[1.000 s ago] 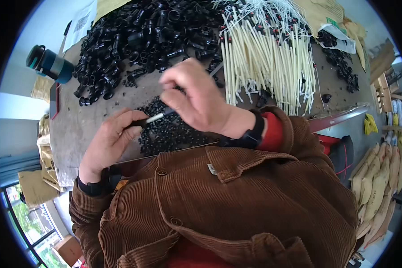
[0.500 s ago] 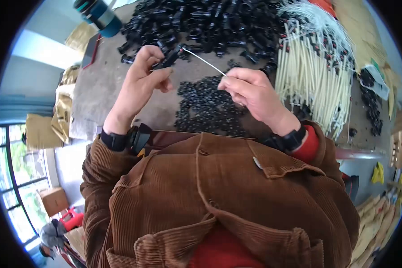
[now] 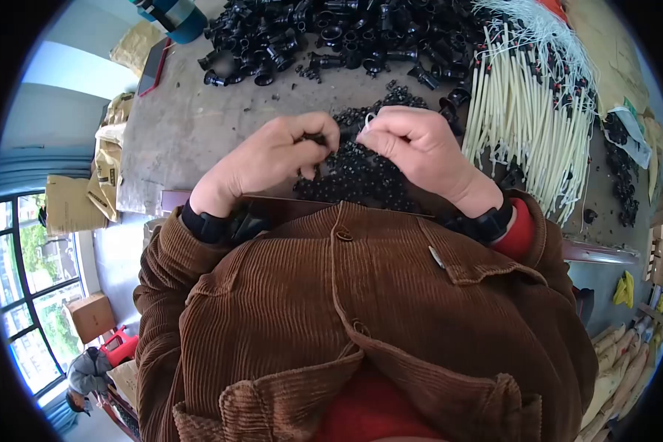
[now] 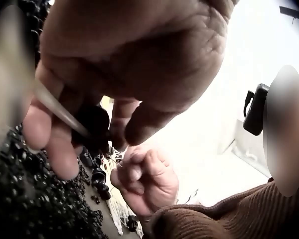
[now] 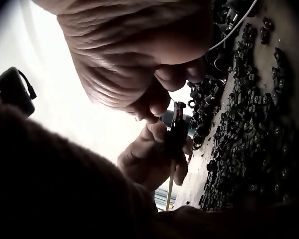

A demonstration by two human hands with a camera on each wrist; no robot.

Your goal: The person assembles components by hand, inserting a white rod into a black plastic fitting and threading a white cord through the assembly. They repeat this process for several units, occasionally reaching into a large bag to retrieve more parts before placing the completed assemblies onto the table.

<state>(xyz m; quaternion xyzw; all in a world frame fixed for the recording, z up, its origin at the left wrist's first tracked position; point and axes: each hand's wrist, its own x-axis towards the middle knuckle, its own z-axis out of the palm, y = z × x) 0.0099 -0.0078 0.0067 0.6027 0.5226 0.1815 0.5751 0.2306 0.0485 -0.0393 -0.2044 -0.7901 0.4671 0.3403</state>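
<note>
My left hand (image 3: 272,156) grips a black plastic fitting (image 5: 177,133), largely hidden by the fingers in the head view. A thin cream tube (image 5: 170,191) runs out of the fitting's lower end, and the left wrist view shows this tube (image 4: 60,110) passing between the fingers. Close to the right of it, my right hand (image 3: 429,153) pinches a white cord (image 3: 368,120) that bends into a small loop above the fingertips. In the right wrist view, the right fingertips are right at the upper end of the fitting. Under both hands lies a pile of small black pieces (image 3: 357,180).
Large black fittings (image 3: 339,38) are heaped at the back of the table (image 3: 173,136). Many cream tubes with white cords (image 3: 527,110) lie to the right. A blue bottle (image 3: 180,20) and a red-edged flat object (image 3: 153,68) stand at the back left.
My hands came up apart with the white cord stretched between them, then drew together lower over the small pieces. The cord now forms a loop at the right fingers.
</note>
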